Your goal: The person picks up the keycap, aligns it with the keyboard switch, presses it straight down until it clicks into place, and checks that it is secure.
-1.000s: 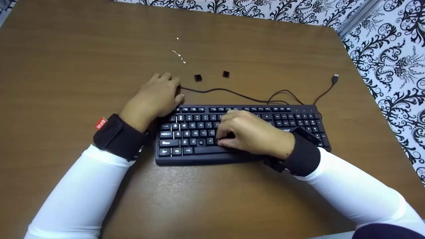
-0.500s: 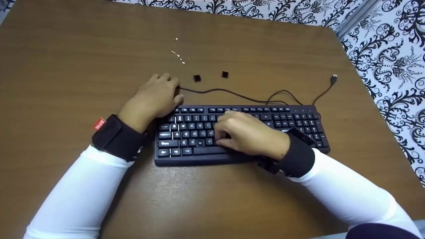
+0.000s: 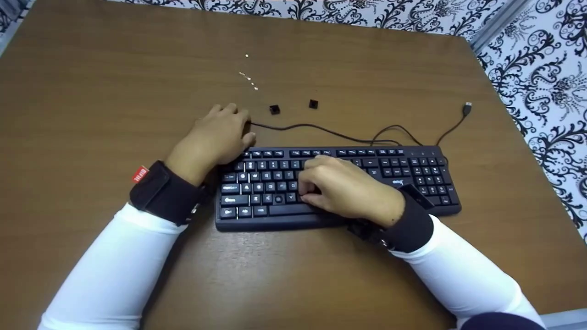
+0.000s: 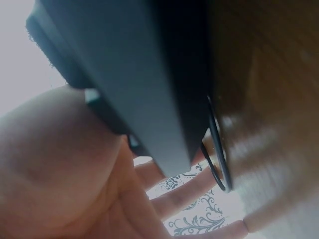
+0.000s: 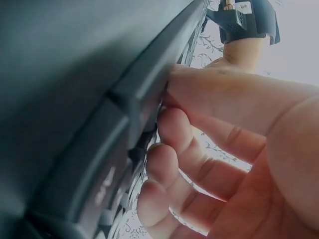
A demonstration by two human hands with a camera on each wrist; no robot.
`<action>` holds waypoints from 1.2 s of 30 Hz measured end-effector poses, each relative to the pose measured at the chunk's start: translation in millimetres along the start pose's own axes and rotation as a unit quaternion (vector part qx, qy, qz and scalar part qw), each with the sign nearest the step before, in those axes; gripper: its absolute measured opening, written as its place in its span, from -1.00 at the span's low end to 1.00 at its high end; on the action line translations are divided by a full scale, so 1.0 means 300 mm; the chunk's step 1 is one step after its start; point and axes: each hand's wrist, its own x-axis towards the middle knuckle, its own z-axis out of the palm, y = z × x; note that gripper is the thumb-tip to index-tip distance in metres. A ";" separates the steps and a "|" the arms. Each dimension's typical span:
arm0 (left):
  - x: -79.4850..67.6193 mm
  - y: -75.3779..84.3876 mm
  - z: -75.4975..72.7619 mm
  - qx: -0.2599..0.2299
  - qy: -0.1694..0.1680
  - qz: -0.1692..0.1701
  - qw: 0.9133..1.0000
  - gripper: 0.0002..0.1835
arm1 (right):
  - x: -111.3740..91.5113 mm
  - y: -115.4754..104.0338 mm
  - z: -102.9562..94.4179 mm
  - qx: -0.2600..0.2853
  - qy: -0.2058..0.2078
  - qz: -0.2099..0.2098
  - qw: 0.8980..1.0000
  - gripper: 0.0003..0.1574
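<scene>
A black computer keyboard (image 3: 289, 210) lies on the table in the head view. My left hand (image 3: 214, 137) holds its far left corner, the thumb on the corner and the fingers reaching down behind it; the left wrist view shows the keyboard's side edge (image 4: 144, 74) between thumb and fingers. My right hand (image 3: 351, 190) pinches with thumb and index finger at a key in the bottom letter row, the key itself hidden by the fingertips. Just left of this is a bare key socket (image 3: 278, 199). Two loose black keycaps (image 3: 274, 109) (image 3: 313, 104) lie behind the keyboard.
The keyboard's cable (image 3: 321, 130) runs behind it, with a USB plug (image 3: 467, 109) lying at the right. Small white specks (image 3: 249, 79) dot the brown wooden table (image 3: 114, 82). A patterned wall (image 3: 550, 87) stands past the table's far and right edges.
My right wrist and forearm have swung down and left, while the fingertips stay at the same key. My left hand and the loose keycaps keep their places; the view shifts slightly.
</scene>
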 end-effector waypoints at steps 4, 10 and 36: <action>-0.002 -0.002 0.000 0.003 -0.001 -0.001 1.000 -0.42 | 0.000 0.005 0.001 0.010 0.002 -0.008 1.000 -0.87; 0.003 0.004 -0.014 0.009 0.000 0.004 1.000 -0.40 | -0.005 0.010 -0.003 0.010 0.012 -0.012 1.000 -0.90; 0.000 0.002 -0.002 0.000 0.010 0.006 1.000 -0.43 | 0.192 0.206 -0.175 -0.030 0.024 0.092 0.995 -0.79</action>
